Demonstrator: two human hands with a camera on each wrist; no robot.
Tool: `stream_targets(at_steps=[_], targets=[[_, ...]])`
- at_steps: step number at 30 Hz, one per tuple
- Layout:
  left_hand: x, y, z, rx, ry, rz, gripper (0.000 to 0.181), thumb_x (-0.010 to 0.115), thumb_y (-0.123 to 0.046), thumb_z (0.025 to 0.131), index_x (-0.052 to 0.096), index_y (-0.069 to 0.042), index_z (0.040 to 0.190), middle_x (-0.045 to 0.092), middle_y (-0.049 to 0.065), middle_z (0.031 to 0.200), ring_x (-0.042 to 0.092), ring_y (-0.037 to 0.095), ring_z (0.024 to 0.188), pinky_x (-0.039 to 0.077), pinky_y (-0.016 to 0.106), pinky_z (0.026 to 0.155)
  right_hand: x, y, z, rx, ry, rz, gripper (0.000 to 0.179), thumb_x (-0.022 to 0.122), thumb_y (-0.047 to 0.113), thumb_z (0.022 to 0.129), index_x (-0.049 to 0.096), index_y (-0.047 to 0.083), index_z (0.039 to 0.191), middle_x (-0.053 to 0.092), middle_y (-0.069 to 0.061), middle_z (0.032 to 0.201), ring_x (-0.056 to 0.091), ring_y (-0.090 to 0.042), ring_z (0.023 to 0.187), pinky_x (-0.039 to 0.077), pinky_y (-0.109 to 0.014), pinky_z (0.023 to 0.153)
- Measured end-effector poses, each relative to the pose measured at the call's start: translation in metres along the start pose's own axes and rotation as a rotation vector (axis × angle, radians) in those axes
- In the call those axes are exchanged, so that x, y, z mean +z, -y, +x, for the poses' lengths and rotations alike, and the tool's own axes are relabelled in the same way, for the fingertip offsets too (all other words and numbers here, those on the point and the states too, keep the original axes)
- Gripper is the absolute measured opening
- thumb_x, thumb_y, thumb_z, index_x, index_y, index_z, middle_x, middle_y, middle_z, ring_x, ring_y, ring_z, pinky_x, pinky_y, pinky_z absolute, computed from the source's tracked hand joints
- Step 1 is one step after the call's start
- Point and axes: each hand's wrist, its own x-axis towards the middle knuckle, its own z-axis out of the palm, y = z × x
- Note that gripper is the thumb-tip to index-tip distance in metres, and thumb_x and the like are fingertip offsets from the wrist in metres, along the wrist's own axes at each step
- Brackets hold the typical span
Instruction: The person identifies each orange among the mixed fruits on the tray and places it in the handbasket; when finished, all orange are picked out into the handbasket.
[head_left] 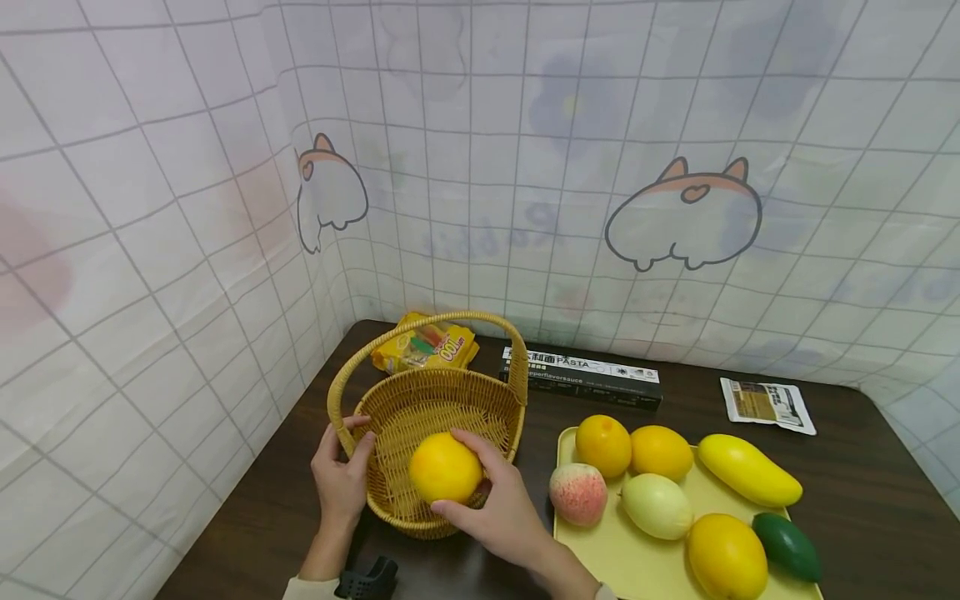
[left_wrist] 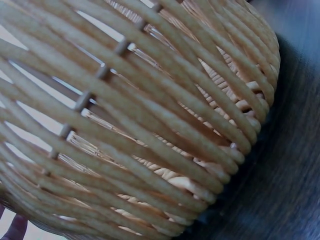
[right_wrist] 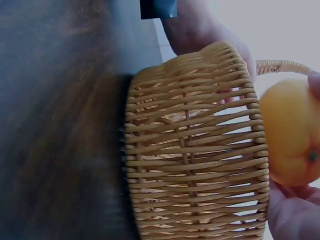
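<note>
A round yellow-orange fruit, which looks like an orange [head_left: 444, 468], is held between the thumb and fingers of my right hand [head_left: 504, 510], over the front of the wicker basket [head_left: 390, 392]. In the right wrist view the orange [right_wrist: 287, 130] shows its small green stem mark, just above the basket rim [right_wrist: 257, 135]. With thumb and fingers my left hand [head_left: 343, 477] grips the left side of that rim, by the foot of the handle. Woven strands [left_wrist: 150, 115] of the basket's side fill most of the left wrist view. The part of the basket's inside beneath the orange is hidden.
Right of the basket, a yellow tray [head_left: 630, 567] bears a peach [head_left: 578, 494], a yellow mango-like fruit [head_left: 748, 469], a dark green fruit [head_left: 787, 546] and several other fruits. Behind stand a yellow packet [head_left: 425, 343], a black pasta box [head_left: 585, 379] and a white sachet [head_left: 768, 404].
</note>
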Motion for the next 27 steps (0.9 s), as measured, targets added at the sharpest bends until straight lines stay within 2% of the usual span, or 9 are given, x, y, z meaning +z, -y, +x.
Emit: stream_targets(at_steps=[3, 6, 10, 15, 21, 27], targets=[[0.001, -0.014, 0.000, 0.001, 0.000, 0.008, 0.019, 0.065, 0.010, 0.086, 0.065, 0.013, 0.104, 0.061, 0.032, 0.103, 0.057, 0.034, 0.093, 0.040, 0.019, 0.074, 0.000, 0.001, 0.005, 0.001, 0.050, -0.109, 0.070, 0.081, 0.030, 0.081, 0.046, 0.030, 0.142, 0.049, 0.008, 0.138, 0.054, -0.016, 0.114, 0.050, -0.032, 0.089], [0.001, -0.021, 0.000, -0.008, -0.002, 0.016, 0.018, 0.065, 0.010, 0.086, 0.065, 0.013, 0.103, 0.061, 0.032, 0.102, 0.056, 0.033, 0.092, 0.040, 0.017, 0.074, -0.001, 0.000, 0.012, -0.025, 0.115, -0.208, 0.071, 0.080, 0.037, 0.081, 0.046, 0.029, 0.143, 0.052, 0.007, 0.136, 0.055, -0.014, 0.111, 0.050, -0.031, 0.086], [0.001, -0.022, -0.001, -0.004, 0.004, 0.014, 0.018, 0.065, 0.010, 0.086, 0.065, 0.013, 0.103, 0.061, 0.031, 0.102, 0.056, 0.034, 0.091, 0.040, 0.016, 0.074, -0.002, 0.000, 0.020, -0.037, 0.190, -0.293, 0.071, 0.078, 0.039, 0.081, 0.047, 0.027, 0.143, 0.054, 0.005, 0.135, 0.056, -0.012, 0.110, 0.050, -0.030, 0.085], [0.000, -0.020, -0.001, -0.007, 0.021, 0.011, 0.019, 0.064, 0.009, 0.087, 0.065, 0.013, 0.105, 0.062, 0.031, 0.103, 0.055, 0.036, 0.093, 0.040, 0.016, 0.075, 0.001, 0.000, 0.028, 0.013, 0.212, -0.387, 0.072, 0.079, 0.042, 0.078, 0.050, 0.021, 0.141, 0.056, 0.003, 0.133, 0.056, -0.012, 0.107, 0.049, -0.030, 0.083], [-0.001, -0.019, 0.000, -0.018, 0.026, 0.009, 0.020, 0.064, 0.011, 0.086, 0.065, 0.012, 0.105, 0.062, 0.029, 0.102, 0.055, 0.039, 0.093, 0.042, 0.017, 0.075, 0.009, -0.003, 0.035, 0.027, 0.248, -0.446, 0.073, 0.080, 0.042, 0.077, 0.053, 0.015, 0.139, 0.059, 0.000, 0.132, 0.058, -0.011, 0.103, 0.048, -0.027, 0.079], [-0.001, -0.018, 0.000, -0.026, 0.020, 0.011, 0.019, 0.065, 0.010, 0.086, 0.065, 0.013, 0.105, 0.062, 0.029, 0.102, 0.055, 0.038, 0.093, 0.042, 0.019, 0.077, 0.009, -0.004, 0.041, 0.063, 0.338, -0.457, 0.073, 0.080, 0.042, 0.077, 0.052, 0.019, 0.140, 0.059, 0.002, 0.132, 0.058, -0.008, 0.101, 0.048, -0.027, 0.080]])
